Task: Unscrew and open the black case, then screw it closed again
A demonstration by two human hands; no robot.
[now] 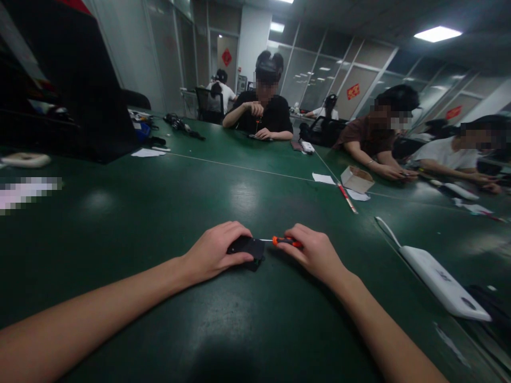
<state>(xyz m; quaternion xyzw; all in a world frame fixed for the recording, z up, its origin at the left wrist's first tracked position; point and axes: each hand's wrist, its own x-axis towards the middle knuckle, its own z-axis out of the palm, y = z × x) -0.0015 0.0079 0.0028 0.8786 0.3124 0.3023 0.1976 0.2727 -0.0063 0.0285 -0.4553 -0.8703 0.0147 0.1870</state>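
My left hand (217,250) is closed around a small black device (248,249), thumb on its near side and fingers over the far side. A bit of green shows at the device's near right corner. In my right hand (315,250) is a screwdriver (285,241) with an orange and black handle, lying level. Its thin metal shaft points left and reaches the device's right edge. Whether the tip touches a screw there is too small to tell. Both hands are low over the green table (223,308).
A white power strip (445,282) with a cable lies to the right. Farther off are a small open box (357,179), paper (323,178) and a red stick-like item (347,198). A large dark panel (80,80) stands at left. Several people sit around the table.
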